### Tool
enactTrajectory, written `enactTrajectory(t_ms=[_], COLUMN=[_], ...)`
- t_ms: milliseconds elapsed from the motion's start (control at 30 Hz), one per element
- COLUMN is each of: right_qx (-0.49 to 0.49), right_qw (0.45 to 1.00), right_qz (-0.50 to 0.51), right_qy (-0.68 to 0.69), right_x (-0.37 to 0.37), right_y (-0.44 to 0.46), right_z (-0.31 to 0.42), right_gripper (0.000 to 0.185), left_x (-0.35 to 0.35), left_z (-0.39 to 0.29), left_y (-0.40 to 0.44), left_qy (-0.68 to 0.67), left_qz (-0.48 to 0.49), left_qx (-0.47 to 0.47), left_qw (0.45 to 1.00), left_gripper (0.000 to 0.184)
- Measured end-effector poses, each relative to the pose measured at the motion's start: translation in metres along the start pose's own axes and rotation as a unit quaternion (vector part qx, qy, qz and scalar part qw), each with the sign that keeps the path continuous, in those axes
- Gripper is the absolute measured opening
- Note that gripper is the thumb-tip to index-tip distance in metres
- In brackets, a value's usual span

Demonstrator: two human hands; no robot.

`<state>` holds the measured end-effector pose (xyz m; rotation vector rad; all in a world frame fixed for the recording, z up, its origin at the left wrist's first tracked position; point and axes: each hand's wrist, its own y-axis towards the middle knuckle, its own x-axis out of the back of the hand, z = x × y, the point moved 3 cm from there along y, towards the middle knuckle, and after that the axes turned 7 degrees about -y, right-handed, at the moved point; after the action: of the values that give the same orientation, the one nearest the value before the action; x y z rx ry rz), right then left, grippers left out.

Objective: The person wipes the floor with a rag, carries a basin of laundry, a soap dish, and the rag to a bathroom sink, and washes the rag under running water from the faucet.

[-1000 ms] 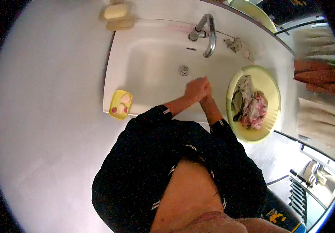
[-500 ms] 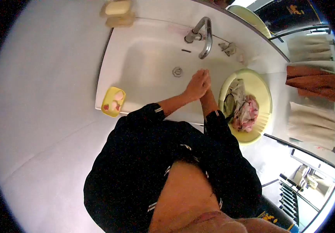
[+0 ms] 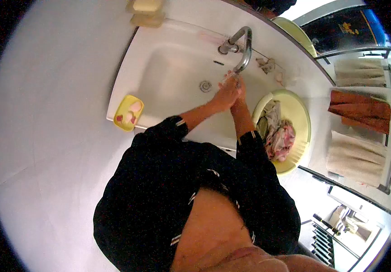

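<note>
Both hands meet under the chrome faucet [image 3: 246,45], over the right part of the white sink [image 3: 159,68]. My left hand [image 3: 225,98] lies across the other hand and is closed on it. My right hand [image 3: 240,90] is pressed against it, its fingers partly covered and blurred. A few fingertips poke out toward the drain [image 3: 205,86]. Water seems to splash over the fingers just below the spout. No object shows between the palms.
A yellow soap dish [image 3: 123,122] with soap pieces sits on the sink's left front corner. Another soap dish [image 3: 146,20] is at the back left. Right of the sink stands a pale yellow basin [image 3: 300,113] holding wet cloths [image 3: 279,138]. Towels [image 3: 358,156] hang beyond it.
My joined hands have moved slightly forward, under the spout, and some fingers now stick out on the left. Water seems to run on them now. The whole view has shifted a little.
</note>
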<state>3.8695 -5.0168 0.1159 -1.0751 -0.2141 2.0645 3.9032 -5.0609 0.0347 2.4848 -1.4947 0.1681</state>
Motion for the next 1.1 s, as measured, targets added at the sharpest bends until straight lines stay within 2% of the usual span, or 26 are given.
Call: enactTrajectory(t_ms=[33, 67, 133, 167, 233, 300, 367, 400, 433, 467, 533, 567, 600, 633, 667, 700, 733, 800, 833, 867, 900, 933, 967, 1000, 1067, 1100], right_qx=[-0.011, -0.023, -0.006, 0.005, 0.006, -0.007, -0.016, -0.021, -0.025, 0.006, 0.078, 0.122, 0.178, 0.179, 0.18, 0.124, 0.066, 0.145, 0.181, 0.224, 0.164, 0.1, 0.033, 0.081, 0.167, 0.211], right_qw=[0.999, 0.996, 0.994, 0.993, 0.994, 0.995, 0.996, 0.995, 0.995, 0.986, 0.951, 0.926, 0.895, 0.894, 0.892, 0.919, 0.939, 0.8, 0.732, 0.654, 0.772, 0.866, 0.934, 0.882, 0.731, 0.669], right_qz=[0.045, 0.088, 0.102, 0.11, 0.081, 0.051, 0.024, 0.007, -0.01, 0.019, 0.063, 0.075, 0.075, 0.049, 0.022, -0.03, -0.083, -0.053, -0.024, -0.002, 0.023, 0.05, 0.077, 0.141, 0.263, 0.275], right_qy=[-0.003, -0.006, -0.035, -0.05, -0.078, -0.082, -0.09, -0.095, -0.1, -0.168, -0.294, -0.35, -0.401, -0.408, -0.413, -0.372, -0.328, -0.579, -0.657, -0.723, -0.614, -0.487, -0.346, -0.442, -0.607, -0.657], right_x=[-0.009, -0.017, -0.055, -0.067, -0.026, 0.012, 0.041, 0.049, 0.055, 0.045, 0.02, 0.011, 0.005, 0.0, -0.006, -0.014, -0.015, 0.001, 0.003, 0.006, 0.002, -0.012, -0.02, -0.02, -0.016, -0.029], right_y=[-0.002, -0.007, -0.035, -0.044, -0.014, 0.006, 0.029, 0.031, 0.034, 0.03, 0.013, 0.006, 0.002, 0.002, 0.002, 0.002, 0.003, 0.028, 0.032, 0.036, 0.032, 0.021, 0.011, 0.006, -0.007, -0.025], right_z=[-0.009, -0.016, -0.012, -0.009, -0.016, -0.017, -0.012, -0.009, -0.007, -0.008, -0.019, -0.024, -0.023, -0.02, -0.016, -0.01, -0.007, 0.012, 0.019, 0.026, 0.029, 0.035, 0.037, 0.04, 0.043, 0.045], right_gripper=[0.05, 0.049, 0.047, 0.047, 0.045, 0.042, 0.041, 0.04, 0.039, 0.039, 0.039, 0.039, 0.039, 0.039, 0.038, 0.038, 0.037, 0.037, 0.036, 0.036, 0.035, 0.036, 0.037, 0.04, 0.05, 0.053], left_x=[0.003, 0.021, 0.08, 0.072, 0.049, 0.031, 0.016, 0.021, 0.024, 0.029, 0.035, 0.037, 0.04, 0.043, 0.052, 0.06, 0.061, 0.046, 0.045, 0.05, 0.054, 0.059, 0.065, 0.073, 0.086, 0.09], left_z=[0.01, -0.009, -0.076, -0.07, -0.058, -0.085, -0.088, -0.091, -0.081, -0.058, 0.016, 0.068, 0.073, 0.077, 0.031, -0.023, -0.078, -0.098, -0.107, -0.11, -0.1, -0.082, -0.069, -0.062, -0.052, -0.055], left_y=[0.007, 0.008, 0.018, 0.015, 0.009, -0.012, -0.032, -0.034, -0.029, -0.017, 0.009, 0.029, 0.029, 0.03, 0.015, 0.0, -0.013, -0.029, -0.03, -0.031, -0.032, -0.033, -0.032, -0.034, -0.035, -0.034], left_qy=[-0.029, -0.017, 0.011, -0.027, -0.099, -0.051, 0.006, -0.068, -0.002, 0.064, 0.003, -0.12, -0.231, -0.336, -0.426, -0.512, -0.532, -0.465, -0.429, -0.448, -0.449, -0.45, -0.451, -0.469, -0.504, -0.463], left_qz=[-0.001, -0.043, -0.124, -0.104, -0.064, 0.01, -0.102, -0.085, -0.048, -0.01, -0.019, -0.069, -0.071, -0.081, -0.045, -0.007, -0.058, -0.038, -0.028, -0.035, -0.022, -0.01, 0.003, 0.012, 0.027, 0.056], left_qx=[0.035, 0.069, 0.132, 0.116, 0.083, 0.077, -0.089, -0.103, -0.06, -0.016, 0.089, 0.147, 0.179, 0.212, 0.219, 0.224, 0.291, 0.238, 0.21, 0.238, 0.255, 0.269, 0.284, 0.298, 0.326, 0.342], left_qw=[0.999, 0.997, 0.983, 0.987, 0.99, 0.996, 0.991, 0.989, 0.997, 0.998, 0.996, 0.979, 0.954, 0.914, 0.877, 0.829, 0.793, 0.852, 0.878, 0.861, 0.856, 0.851, 0.846, 0.831, 0.8, 0.816], left_gripper=[0.062, 0.06, 0.056, 0.057, 0.058, 0.056, 0.056, 0.057, 0.056, 0.054, 0.052, 0.051, 0.052, 0.054, 0.057, 0.061, 0.06, 0.063, 0.066, 0.055, 0.047, 0.039, 0.031, 0.027, 0.021, 0.019])
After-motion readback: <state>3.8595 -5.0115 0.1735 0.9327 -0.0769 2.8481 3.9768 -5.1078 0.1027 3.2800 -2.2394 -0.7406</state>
